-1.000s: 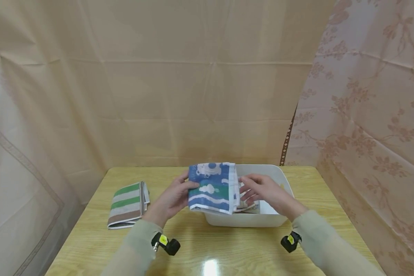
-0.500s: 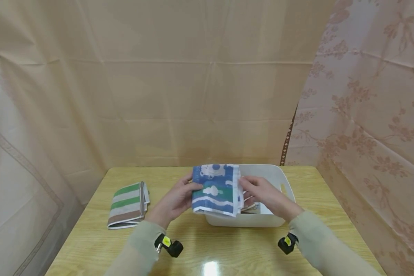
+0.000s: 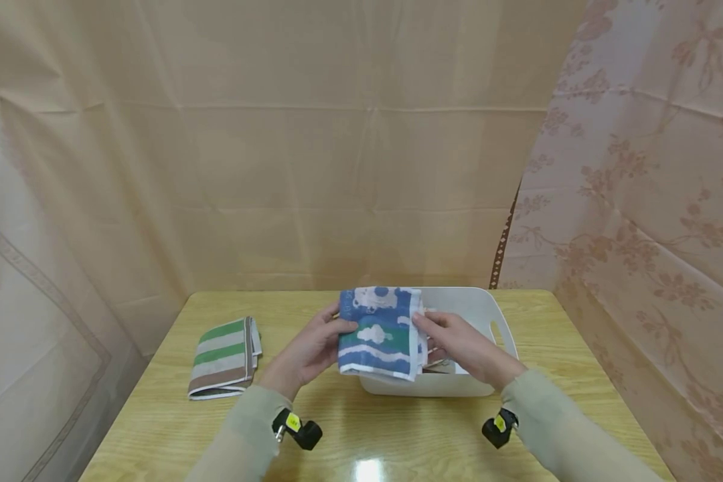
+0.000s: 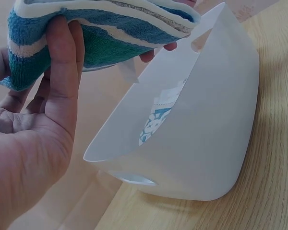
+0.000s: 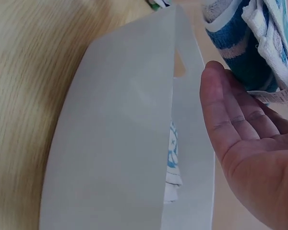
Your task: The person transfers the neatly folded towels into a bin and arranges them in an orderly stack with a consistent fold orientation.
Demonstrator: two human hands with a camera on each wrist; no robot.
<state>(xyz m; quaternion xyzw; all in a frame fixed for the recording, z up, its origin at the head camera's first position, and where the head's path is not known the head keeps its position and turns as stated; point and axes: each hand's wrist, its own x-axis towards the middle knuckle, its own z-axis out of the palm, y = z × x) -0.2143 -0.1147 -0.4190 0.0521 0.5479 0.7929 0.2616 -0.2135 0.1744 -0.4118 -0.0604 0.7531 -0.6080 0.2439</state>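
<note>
The work looks about midway. 1 folded striped towel [image 3: 219, 361] lies apart at the left of the bench [image 3: 578, 375], and seems finished with. The blue patterned towel [image 3: 373, 335] is held up above the bench, at the left end of the white plastic basket [image 3: 424, 387], clear of its rim. It is already doubled into a compact rectangle, though its layers at the right edge lie slightly uneven, so some straightening and setting down probably remain.

The 2 hands share it: the left hand [image 3: 316, 341] grips the left side, thumb in front and fingers behind; the right hand [image 3: 460, 341] lightly pinches the white right hem, its other fingers fairly straight. At least 1 printed cloth [image 4: 158, 115] lies inside the basket, apparently untouched; how many more are there I cannot tell.
</note>
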